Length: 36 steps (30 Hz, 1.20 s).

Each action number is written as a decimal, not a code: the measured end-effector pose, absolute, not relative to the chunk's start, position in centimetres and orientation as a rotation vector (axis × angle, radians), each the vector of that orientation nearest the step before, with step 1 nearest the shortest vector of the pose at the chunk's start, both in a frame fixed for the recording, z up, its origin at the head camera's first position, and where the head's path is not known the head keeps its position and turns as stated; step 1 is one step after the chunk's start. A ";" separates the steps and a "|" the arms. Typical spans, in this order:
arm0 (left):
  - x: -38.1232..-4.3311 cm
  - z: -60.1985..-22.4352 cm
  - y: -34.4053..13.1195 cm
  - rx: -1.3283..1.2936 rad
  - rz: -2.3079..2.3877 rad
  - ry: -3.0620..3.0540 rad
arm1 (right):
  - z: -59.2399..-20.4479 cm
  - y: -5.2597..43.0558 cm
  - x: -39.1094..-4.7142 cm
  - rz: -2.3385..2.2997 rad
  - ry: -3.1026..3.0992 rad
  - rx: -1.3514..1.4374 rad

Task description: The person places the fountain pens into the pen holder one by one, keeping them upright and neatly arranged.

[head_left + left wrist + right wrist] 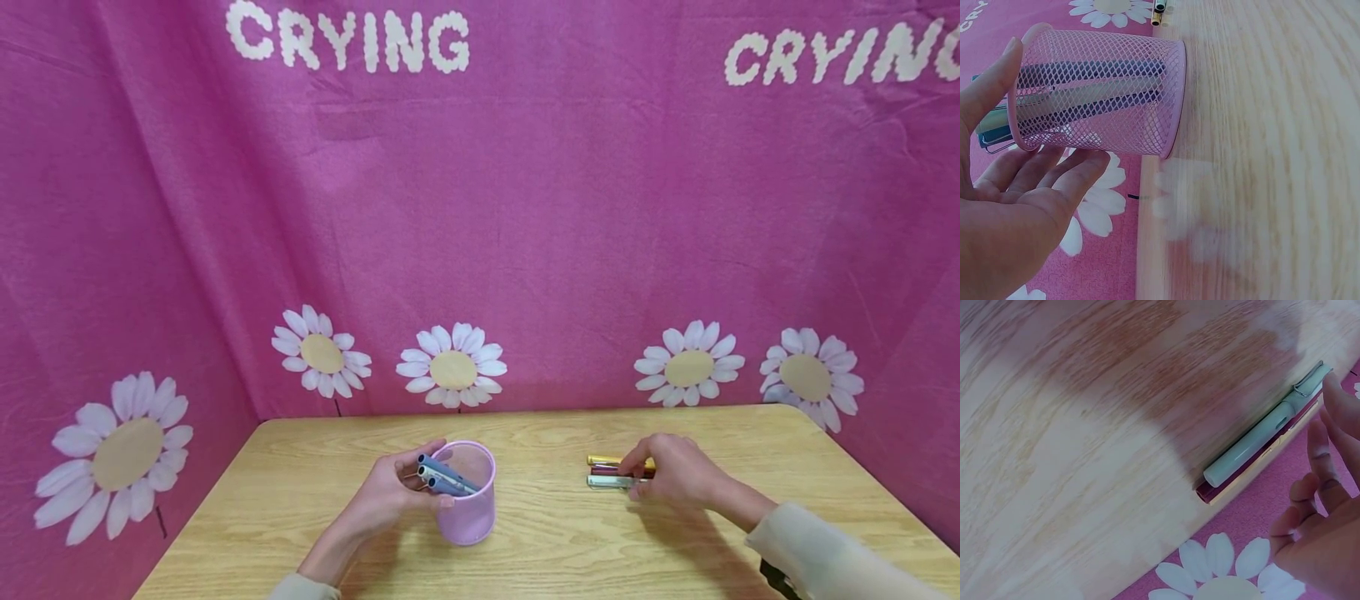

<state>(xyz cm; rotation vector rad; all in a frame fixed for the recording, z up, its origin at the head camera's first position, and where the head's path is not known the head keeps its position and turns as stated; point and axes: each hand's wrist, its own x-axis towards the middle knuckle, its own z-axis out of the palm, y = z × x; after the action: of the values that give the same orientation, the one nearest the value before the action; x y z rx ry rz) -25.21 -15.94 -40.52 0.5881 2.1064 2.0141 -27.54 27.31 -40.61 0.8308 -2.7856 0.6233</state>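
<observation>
A pink mesh pen cup [467, 518] stands upright on the table, with a few pens [447, 477] in blue and pale green leaning out over its left rim. My left hand [393, 487] holds the cup at its upper part, thumb at the near rim and fingers round the far side. To the right, a mint-green pen [1250, 442], a dark red pen [606, 470] and a yellow pen [600, 459] lie side by side. Over their right ends hovers my right hand [675, 471], fingers loosely bent and spread, thumb tip right at the mint pen's clip end.
The wood-grain table [540, 558] reaches back to a magenta cloth [540, 208] printed with white daisies and lettering. The cloth also closes in both sides. A stretch of tabletop lies between the cup and the pens.
</observation>
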 end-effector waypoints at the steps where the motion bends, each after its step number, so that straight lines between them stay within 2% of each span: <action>1: -25.2 -40.5 -15.9 0.588 2.016 2.102 | -40.7 27.3 -27.6 0.624 -2.788 0.830; 36: -25.1 -40.5 -16.0 0.540 1.991 2.135 | -41.4 26.8 -27.6 0.660 -2.834 0.816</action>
<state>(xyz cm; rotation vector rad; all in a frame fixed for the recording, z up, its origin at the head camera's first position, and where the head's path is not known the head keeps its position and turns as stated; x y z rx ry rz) -25.14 -16.02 -40.46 0.5402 2.1346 1.9905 -27.61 26.75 -41.39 0.8160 -2.8339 0.6603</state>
